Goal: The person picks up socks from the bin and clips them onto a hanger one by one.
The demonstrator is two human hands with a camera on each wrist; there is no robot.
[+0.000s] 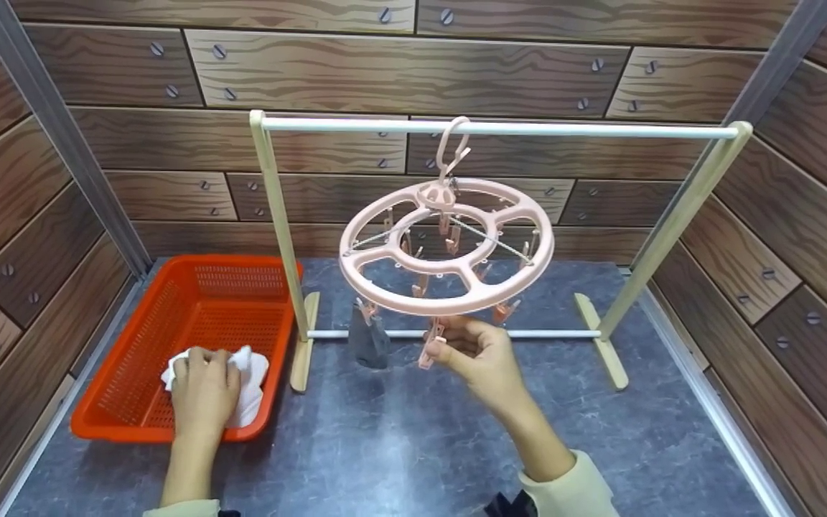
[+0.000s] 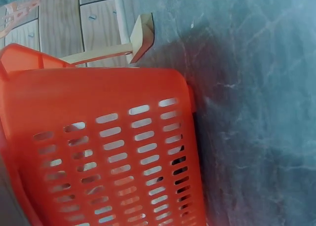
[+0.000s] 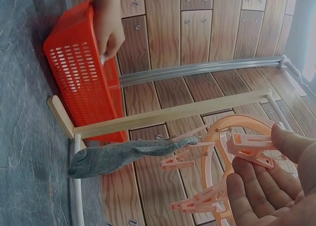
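My left hand reaches into the orange basket, its fingers curled into a bundle of white cloth; the fingertips are hidden in the head view. With thumb and fingers, my right hand holds a pink clothespin that hangs from the front of a round pink drying hanger. A dark grey sock hangs from another clothespin, left of my right hand in the head view. In the left wrist view the basket's perforated wall hides the left hand.
The hanger hooks over the white top bar of a wooden-sided rack. Several other clothespins dangle from the ring. A lower bar joins the rack's feet on the dark marbled tabletop. Wood-patterned walls stand behind and at both sides.
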